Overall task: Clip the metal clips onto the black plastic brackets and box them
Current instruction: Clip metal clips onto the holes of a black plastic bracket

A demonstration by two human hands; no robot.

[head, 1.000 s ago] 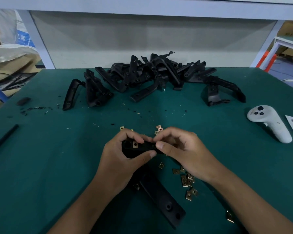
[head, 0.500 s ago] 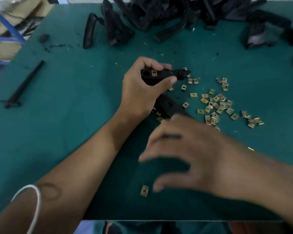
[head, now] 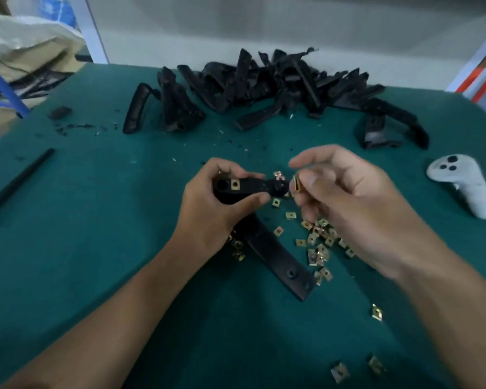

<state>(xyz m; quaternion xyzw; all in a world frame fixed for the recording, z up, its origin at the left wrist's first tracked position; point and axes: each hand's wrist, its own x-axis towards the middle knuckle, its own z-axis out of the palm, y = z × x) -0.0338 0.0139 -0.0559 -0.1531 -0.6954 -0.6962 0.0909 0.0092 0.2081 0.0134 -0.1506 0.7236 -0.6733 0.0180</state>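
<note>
Your left hand [head: 208, 209] gripped the black bracket [head: 244, 188] at frame centre; your right hand [head: 345, 197] pinched a metal clip [head: 296, 183] beside its tip. Loose clips [head: 319, 242] lay below, spare brackets [head: 270, 82] upper centre, a white controller [head: 466, 183] right, on the green bench [head: 82, 248].

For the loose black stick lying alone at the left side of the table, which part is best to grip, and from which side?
Grip the black stick around its slim middle, coming from above, fingers across its width. It lies flat on the green table, long and narrow, with free cloth on both sides. Its near end looks thicker and reaches the image edge.
</note>
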